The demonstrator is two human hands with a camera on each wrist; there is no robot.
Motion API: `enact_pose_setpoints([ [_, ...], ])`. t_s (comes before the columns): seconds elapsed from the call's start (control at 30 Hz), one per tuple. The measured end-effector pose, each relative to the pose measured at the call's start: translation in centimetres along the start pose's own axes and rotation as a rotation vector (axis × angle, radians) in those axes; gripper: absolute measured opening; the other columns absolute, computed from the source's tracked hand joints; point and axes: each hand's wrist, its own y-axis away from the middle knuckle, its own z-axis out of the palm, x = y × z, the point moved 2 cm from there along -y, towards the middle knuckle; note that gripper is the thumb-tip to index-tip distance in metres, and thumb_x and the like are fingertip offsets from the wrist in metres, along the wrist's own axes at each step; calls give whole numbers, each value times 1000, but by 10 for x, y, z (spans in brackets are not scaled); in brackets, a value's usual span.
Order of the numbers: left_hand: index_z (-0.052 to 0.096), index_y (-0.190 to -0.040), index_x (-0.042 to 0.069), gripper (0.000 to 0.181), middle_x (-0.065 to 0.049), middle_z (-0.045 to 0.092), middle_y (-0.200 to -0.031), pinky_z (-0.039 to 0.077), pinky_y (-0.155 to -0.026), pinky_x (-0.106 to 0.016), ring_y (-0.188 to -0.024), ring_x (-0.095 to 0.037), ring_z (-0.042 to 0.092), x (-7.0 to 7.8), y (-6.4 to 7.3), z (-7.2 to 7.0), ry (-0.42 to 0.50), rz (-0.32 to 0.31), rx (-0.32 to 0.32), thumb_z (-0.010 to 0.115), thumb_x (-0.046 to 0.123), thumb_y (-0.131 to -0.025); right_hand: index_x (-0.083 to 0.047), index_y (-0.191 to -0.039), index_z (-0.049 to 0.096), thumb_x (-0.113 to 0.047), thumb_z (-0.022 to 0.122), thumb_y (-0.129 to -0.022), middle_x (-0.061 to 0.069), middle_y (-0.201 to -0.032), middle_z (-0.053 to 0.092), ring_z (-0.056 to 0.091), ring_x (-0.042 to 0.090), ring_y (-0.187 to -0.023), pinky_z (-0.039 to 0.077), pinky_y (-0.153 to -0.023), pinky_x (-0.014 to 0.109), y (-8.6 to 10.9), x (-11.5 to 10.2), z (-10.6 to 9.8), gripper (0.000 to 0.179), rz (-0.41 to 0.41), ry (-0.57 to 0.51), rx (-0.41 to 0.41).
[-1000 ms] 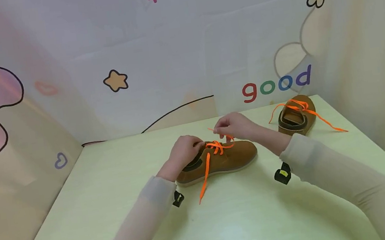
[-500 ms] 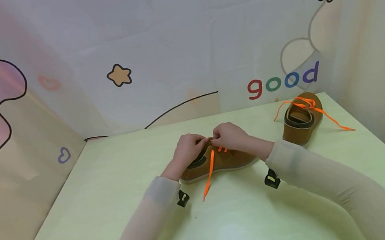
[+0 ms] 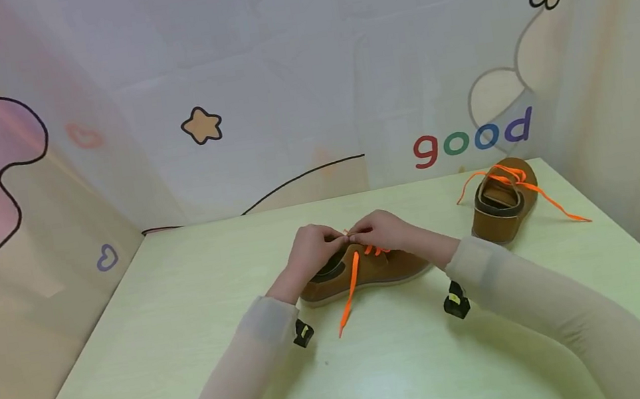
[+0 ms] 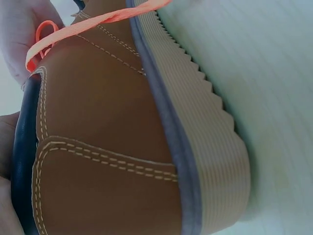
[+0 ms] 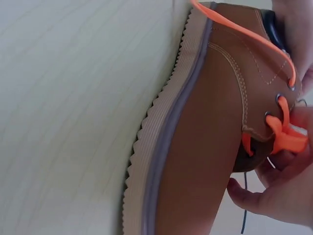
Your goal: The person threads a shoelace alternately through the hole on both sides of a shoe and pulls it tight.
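A brown shoe point(image 3: 390, 271) lies sole down, toe to the right, with an orange shoelace point(image 3: 351, 290) through its eyelets. One lace end hangs down its near side, also seen crossing the leather in the left wrist view. My left hand point(image 3: 310, 254) grips the collar by the top eyelets. Fingertips of my right hand point(image 3: 390, 232) pinch the lace at the same spot, meeting the left fingertips; a small pale tip shows above them. In the right wrist view, orange lace point(image 5: 288, 141) loops beside the right hand point(image 5: 279, 196). The far eyelets are hidden.
A second brown shoe point(image 3: 495, 225) with orange laces stands at the back right of the pale green table point(image 3: 378, 367), toe away from me. A printed cloth point(image 3: 278, 63) hangs behind and at both sides.
My right hand, earlier raised over the shoe with a lace end, has come left and down to the top eyelets beside my left hand. The view has shifted slightly.
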Motion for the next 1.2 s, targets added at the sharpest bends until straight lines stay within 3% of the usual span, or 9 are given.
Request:
enact_pose_setpoints([
  [0.2, 83, -99, 4, 21, -11, 81, -96, 55, -76, -28, -82, -20, 68, 2, -2, 0, -8, -13, -14, 69, 20, -98, -1, -121, 75, -19, 58, -104, 18, -122, 75, 67, 30, -112, 55, -100, 40, 2, 0, -11, 30, 53, -82, 57],
  [0.33, 83, -98, 4, 21, -11, 81, -94, 51, -72, -25, -78, -18, 65, -1, 0, 2, -4, 1, -16, 70, 20, -98, 0, -121, 74, -17, 57, -104, 19, -124, 74, 67, 35, -118, 54, -102, 47, 0, -9, -22, 30, 58, -68, 90],
  [0.43, 83, -97, 3, 20, -11, 81, -93, 52, -73, -27, -78, -19, 66, -2, 1, 1, -8, 5, -2, 70, 19, -98, 0, -127, 71, -21, 57, -104, 19, -130, 71, 65, 35, -122, 54, -103, 47, -5, -17, -29, 34, 76, 12, 32],
  [0.53, 83, -96, 3, 19, -11, 81, -92, 53, -75, -28, -78, -18, 67, -3, 2, 0, -26, 9, 9, 70, 18, -98, -1, -126, 72, -27, 60, -103, 17, -128, 72, 67, 30, -112, 56, -93, 36, -10, -19, -27, 37, 99, 79, -56],
  [0.63, 83, -95, 3, 19, -11, 80, -90, 52, -72, -26, -76, -18, 65, -1, 2, 0, -15, 22, 2, 69, 17, -98, -2, -115, 78, -26, 63, -101, 14, -117, 76, 63, 20, -94, 49, -76, 24, -14, -15, -20, 32, 128, 37, -67],
  [0.8, 82, -94, 3, 20, -11, 80, -88, 49, -70, -22, -74, -15, 63, 1, 2, 2, -5, 38, -7, 70, 18, -98, 0, -107, 79, -21, 62, -103, 17, -109, 76, 66, 26, -97, 45, -71, 23, -18, -18, -25, 27, 161, -26, 37],
  [0.97, 83, -94, 4, 20, -10, 80, -88, 53, -73, -26, -75, -16, 65, 1, 4, 2, -15, 23, -6, 70, 19, -98, 2, -116, 72, -23, 54, -107, 22, -127, 69, 67, 39, -115, 54, -90, 39, -27, -37, -58, 33, 163, -144, 158],
  [1.1, 83, -94, 5, 19, -9, 80, -89, 53, -74, -26, -76, -17, 66, 2, 4, 3, -39, 35, -8, 70, 18, -98, 3, -121, 66, -21, 51, -109, 17, -129, 65, 74, 18, -86, 55, -97, 36, -34, -56, -93, 31, 163, -368, 263],
  [1.2, 83, -94, 4, 18, -9, 80, -87, 51, -71, -23, -73, -14, 64, 2, 4, 3, -54, 48, -10, 70, 16, -98, 5, -122, 63, -19, 52, -108, 13, -124, 64, 64, -2, -66, 55, -101, 35, -37, -69, -113, 29, 142, -510, 357],
])
